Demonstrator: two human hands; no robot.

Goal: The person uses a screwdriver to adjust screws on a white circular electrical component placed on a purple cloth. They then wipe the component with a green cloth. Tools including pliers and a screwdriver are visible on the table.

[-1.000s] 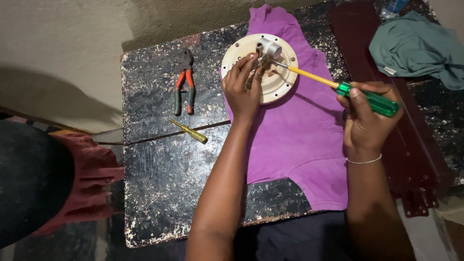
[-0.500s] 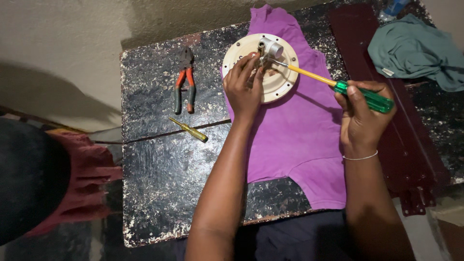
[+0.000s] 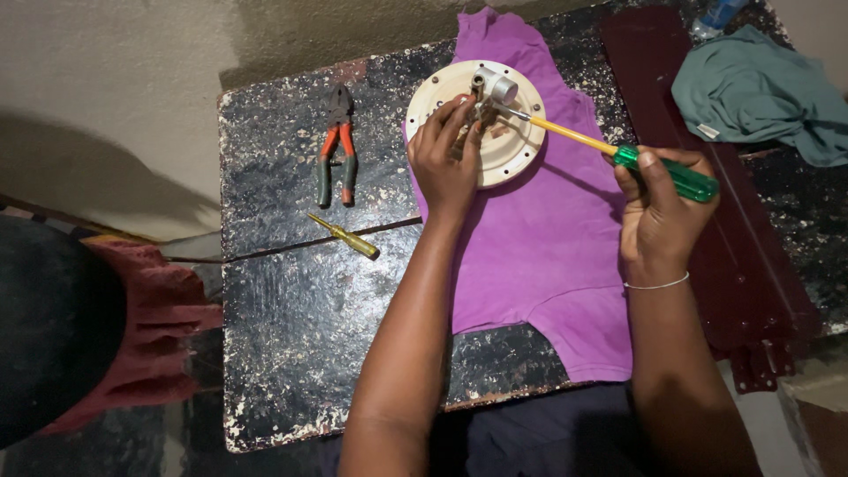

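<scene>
One pair of pliers (image 3: 336,144), red-and-green grips, on the black table (image 3: 291,353); one small yellow screwdriver (image 3: 344,236) at their 6 o'clock.

One cream round plate (image 3: 499,155) on one purple cloth (image 3: 548,256), a metal fitting (image 3: 493,87) at the plate's 12 o'clock.

Left hand (image 3: 446,163) — fingers curled, tips pressing on the plate beside the fitting.

Right hand (image 3: 658,216), at the plate's 4 o'clock, closed around one green-handled screwdriver (image 3: 609,150), tip at the fitting.

One teal cloth (image 3: 764,93), at the table's 1 o'clock.

Against the earlier frame — both hands and the screwdriver keep the same places.
</scene>
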